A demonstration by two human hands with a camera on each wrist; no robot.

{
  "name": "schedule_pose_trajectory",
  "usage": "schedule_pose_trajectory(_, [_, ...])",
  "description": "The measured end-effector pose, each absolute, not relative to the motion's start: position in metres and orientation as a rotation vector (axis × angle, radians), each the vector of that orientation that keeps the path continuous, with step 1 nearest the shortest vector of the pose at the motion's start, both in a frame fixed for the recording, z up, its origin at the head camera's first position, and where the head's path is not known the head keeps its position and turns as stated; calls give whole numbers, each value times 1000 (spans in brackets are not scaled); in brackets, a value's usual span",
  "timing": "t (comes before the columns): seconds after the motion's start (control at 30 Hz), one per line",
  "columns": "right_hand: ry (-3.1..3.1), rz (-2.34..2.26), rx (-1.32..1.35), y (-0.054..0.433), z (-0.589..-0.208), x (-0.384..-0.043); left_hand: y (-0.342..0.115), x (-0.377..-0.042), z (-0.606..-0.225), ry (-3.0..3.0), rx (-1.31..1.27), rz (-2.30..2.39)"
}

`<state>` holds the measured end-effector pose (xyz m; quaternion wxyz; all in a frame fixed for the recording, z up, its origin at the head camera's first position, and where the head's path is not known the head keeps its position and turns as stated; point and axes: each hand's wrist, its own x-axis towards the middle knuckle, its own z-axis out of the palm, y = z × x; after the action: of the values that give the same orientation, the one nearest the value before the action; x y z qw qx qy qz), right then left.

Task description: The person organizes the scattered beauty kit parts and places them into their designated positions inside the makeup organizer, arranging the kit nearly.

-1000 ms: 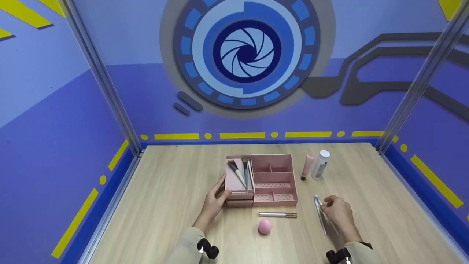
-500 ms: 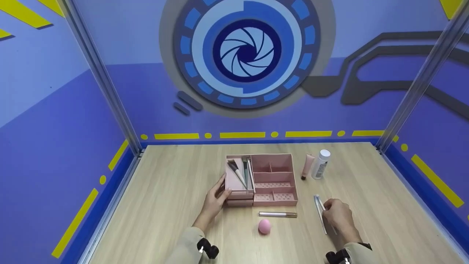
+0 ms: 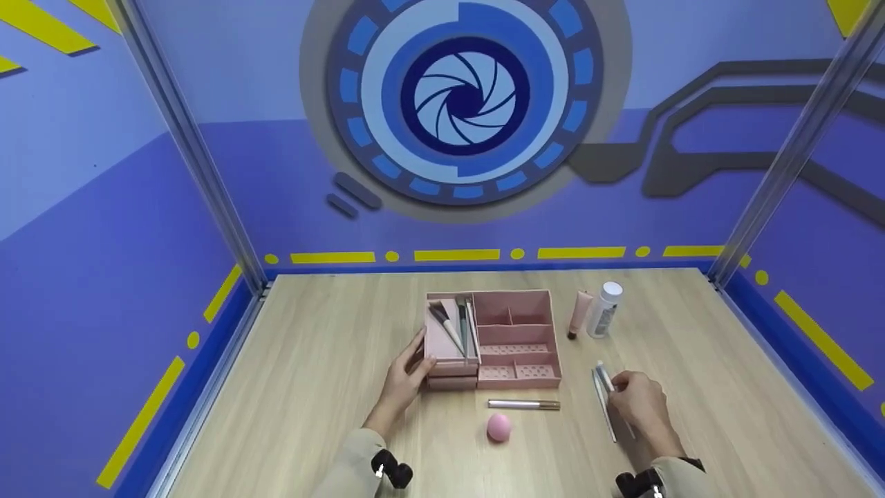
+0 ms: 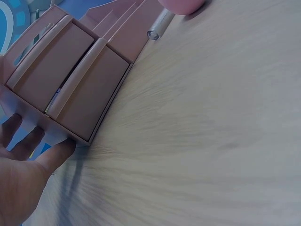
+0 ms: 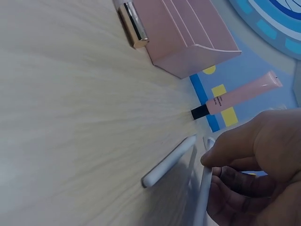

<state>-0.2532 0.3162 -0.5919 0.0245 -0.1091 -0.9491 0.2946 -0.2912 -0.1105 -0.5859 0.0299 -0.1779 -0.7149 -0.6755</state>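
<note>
My left hand [image 3: 404, 379] rests against the left side of a pink cosmetics organizer [image 3: 556, 339]; in the left wrist view its fingertips [image 4: 66, 146] touch the side wall beside two drawers. At the right, my right hand [image 3: 639, 403] pinches a slim white pen-like stick [image 5: 203, 193] between thumb and fingers; its exact kind is unclear. A second slim white stick [image 5: 169, 162] lies on the table just left of it. Several makeup brushes [image 3: 448, 326] lie in the organizer's top left tray.
A pink tube [image 3: 579, 312] and a white bottle [image 3: 606, 312] stand right of the organizer. In front of it lie a silver and gold cosmetic tube [image 3: 523, 404] and a pink egg-shaped sponge [image 3: 499, 427]. Walls enclose the wooden table [image 3: 332, 332] at the back and sides.
The white stick in my right hand has shifted slightly, its far end now reaching beyond that of the other stick. My left hand and the organizer stay in place.
</note>
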Motion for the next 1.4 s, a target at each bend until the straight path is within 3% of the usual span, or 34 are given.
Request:
schedule_pose_trajectory(0.67, [-2855, 1012, -325, 298, -568, -261, -112, -290, -587, -2239, -531, -2051])
schedule_pose_trajectory(1.4, [-2707, 1012, -102, 261, -537, -288, -111, -289, -589, -2174, -564, -2090])
